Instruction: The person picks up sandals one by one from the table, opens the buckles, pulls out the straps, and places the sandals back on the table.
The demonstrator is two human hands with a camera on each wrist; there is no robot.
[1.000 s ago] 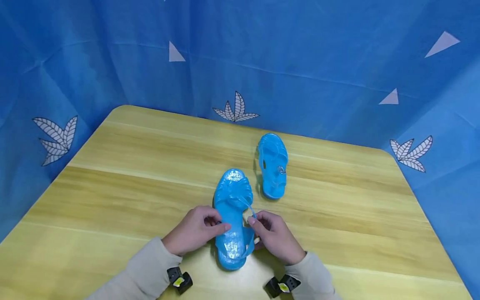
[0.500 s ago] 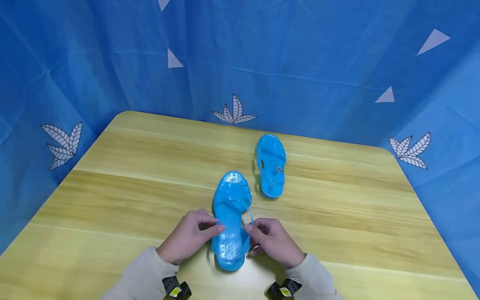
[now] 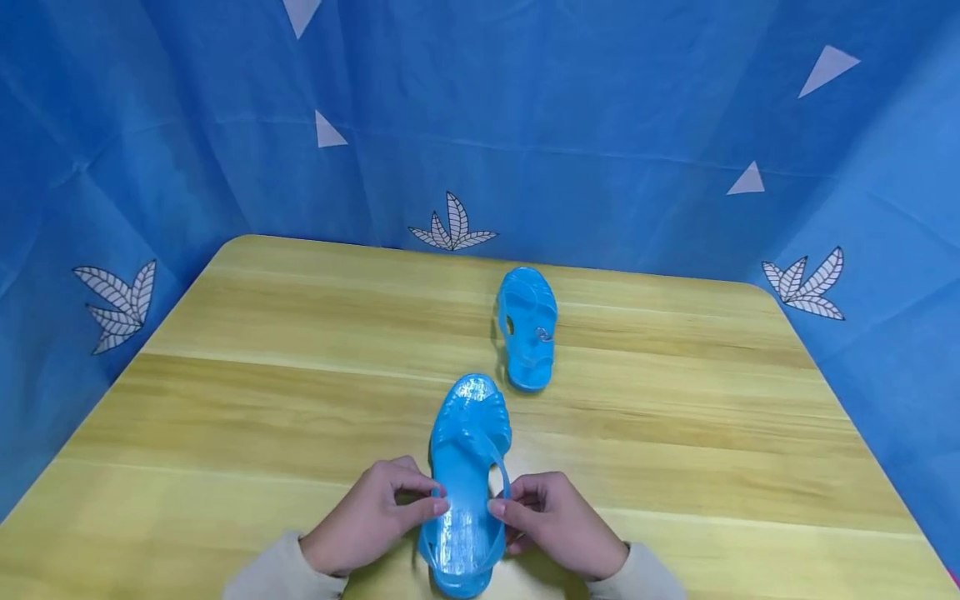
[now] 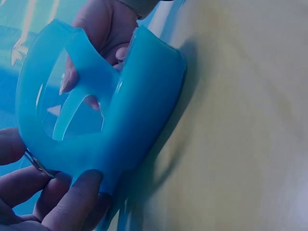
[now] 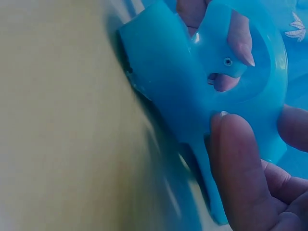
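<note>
A blue jelly sandal (image 3: 459, 467) lies between both hands in the head view, toe pointing away. My left hand (image 3: 381, 510) pinches its left side. In the left wrist view, those fingers are around a small metal buckle (image 4: 37, 164) and the sandal's side wall. My right hand (image 3: 558, 518) pinches the thin strap (image 3: 501, 467) along the right side. In the right wrist view, a strap tab with a metal eyelet (image 5: 227, 61) shows near the left hand's fingers. Whether the buckle is fastened cannot be seen.
A matching blue sandal (image 3: 528, 333) with a metal buckle stands farther back on the wood-patterned table (image 3: 300, 333). Behind the table hangs a blue curtain (image 3: 570, 125) with printed white leaves and triangles.
Both hands and the near sandal have come closer to the body, away from the other sandal. The right hand's grip on the strap has shifted down toward the heel. The head view has tilted.
</note>
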